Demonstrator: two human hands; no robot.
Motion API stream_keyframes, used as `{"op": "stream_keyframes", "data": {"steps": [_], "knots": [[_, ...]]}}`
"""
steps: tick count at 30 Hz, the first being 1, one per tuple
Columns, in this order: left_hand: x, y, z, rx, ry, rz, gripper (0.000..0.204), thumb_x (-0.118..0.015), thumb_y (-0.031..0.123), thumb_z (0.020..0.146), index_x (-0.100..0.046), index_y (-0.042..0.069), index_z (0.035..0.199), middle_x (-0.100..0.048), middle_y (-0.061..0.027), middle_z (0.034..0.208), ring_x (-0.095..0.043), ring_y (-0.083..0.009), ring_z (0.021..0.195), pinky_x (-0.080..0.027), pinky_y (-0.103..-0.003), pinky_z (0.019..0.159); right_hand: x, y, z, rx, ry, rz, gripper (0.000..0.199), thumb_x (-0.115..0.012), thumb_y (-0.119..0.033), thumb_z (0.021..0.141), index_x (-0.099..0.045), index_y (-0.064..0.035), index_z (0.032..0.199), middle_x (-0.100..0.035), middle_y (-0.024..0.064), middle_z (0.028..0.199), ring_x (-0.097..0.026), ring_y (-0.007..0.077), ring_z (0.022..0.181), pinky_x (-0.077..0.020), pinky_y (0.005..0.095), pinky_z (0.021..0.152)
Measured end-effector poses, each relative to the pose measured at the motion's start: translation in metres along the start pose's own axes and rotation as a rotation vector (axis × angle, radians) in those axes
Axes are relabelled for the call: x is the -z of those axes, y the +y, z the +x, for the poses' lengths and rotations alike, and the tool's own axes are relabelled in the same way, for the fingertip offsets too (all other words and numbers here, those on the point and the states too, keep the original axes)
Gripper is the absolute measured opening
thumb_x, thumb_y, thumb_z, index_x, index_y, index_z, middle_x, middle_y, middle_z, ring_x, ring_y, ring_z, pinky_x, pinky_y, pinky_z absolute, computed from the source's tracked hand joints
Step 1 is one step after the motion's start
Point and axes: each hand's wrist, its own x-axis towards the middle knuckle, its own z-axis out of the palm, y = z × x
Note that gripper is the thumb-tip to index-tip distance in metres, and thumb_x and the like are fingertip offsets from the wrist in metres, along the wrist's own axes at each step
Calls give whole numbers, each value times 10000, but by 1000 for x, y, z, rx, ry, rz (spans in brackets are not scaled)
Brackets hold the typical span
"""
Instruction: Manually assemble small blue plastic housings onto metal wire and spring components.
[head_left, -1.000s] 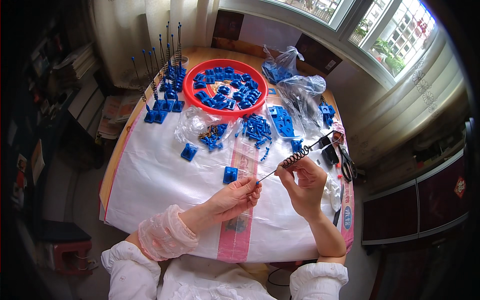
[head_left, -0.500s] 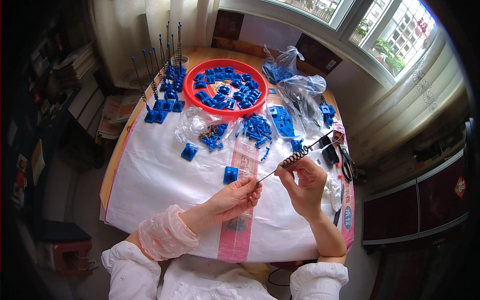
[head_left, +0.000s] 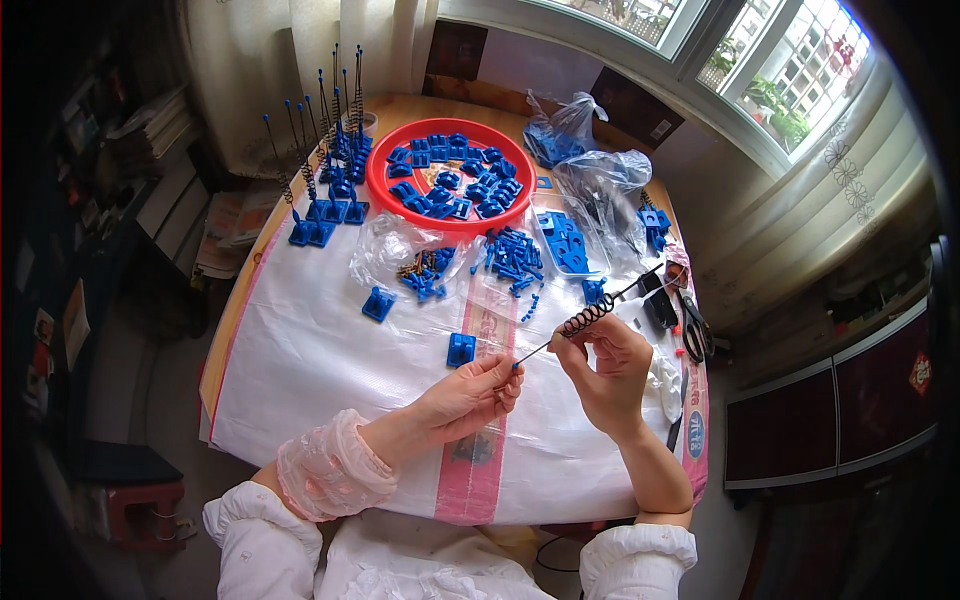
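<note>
A black coiled spring antenna [head_left: 588, 318], a thin rod with a wound section, slants between my two hands. My left hand [head_left: 478, 393] pinches its lower end, where a small blue tip shows at the fingertips. Higher up, my right hand [head_left: 610, 370] grips the rod with thumb and forefinger just below the coil. The rod's upper end points to the far right. Just beyond my left hand a blue square base [head_left: 461, 350] rests on the white sheet [head_left: 330, 380]. Another blue base [head_left: 378, 304] lies farther left.
A red round tray [head_left: 375, 185] holds many blue bases. Finished-looking antennas on blue bases [head_left: 318, 225] stand at the far left. Near the middle lie blue pins [head_left: 515, 257], beside a clear box [head_left: 570, 240] of blue parts. Scissors [head_left: 692, 325] lie at the right edge.
Almost nothing differs. Both hands keep their hold on the spring antenna, and the coil has shifted very slightly.
</note>
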Motion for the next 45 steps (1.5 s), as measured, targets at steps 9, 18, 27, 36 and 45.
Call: {"op": "stream_keyframes", "data": {"steps": [9,18,27,36,45], "knots": [[0,1,0,-3,2,6,203,-555,263,995,-599,66,1024,-568,3,894,-521,-67,793,-473,-192,724,3,-1,-2,-9,-29,-10,129,-688,103,810,-657,21,905,-682,43,817,-612,56,733,-424,194,618],[1,0,1,2,-6,-11,179,-572,248,988,-608,74,1013,-593,8,904,-552,-57,777,-492,-189,729,5,-3,-3,2,-20,10,135,-683,114,808,-658,24,906,-678,43,817,-600,54,725,-425,197,624],[0,0,0,2,-1,-10,183,-565,249,990,-609,73,1016,-582,6,900,-539,-61,786,-482,-190,730,4,-2,-3,0,-31,2,138,-687,113,804,-659,24,906,-672,34,820,-596,54,728,-429,194,629],[-2,1,-1,-4,7,18,195,-549,258,999,-595,70,1022,-549,8,878,-507,-68,796,-457,-196,724,2,-3,-1,15,-13,-24,126,-693,97,783,-654,17,872,-620,5,737,-545,46,654,-416,200,588],[0,0,0,0,14,25,195,-551,261,998,-592,72,1018,-544,11,868,-502,-66,793,-452,-196,724,4,-3,-2,-9,-35,-19,135,-690,111,802,-662,25,901,-675,36,809,-603,54,726,-428,193,623]]}}
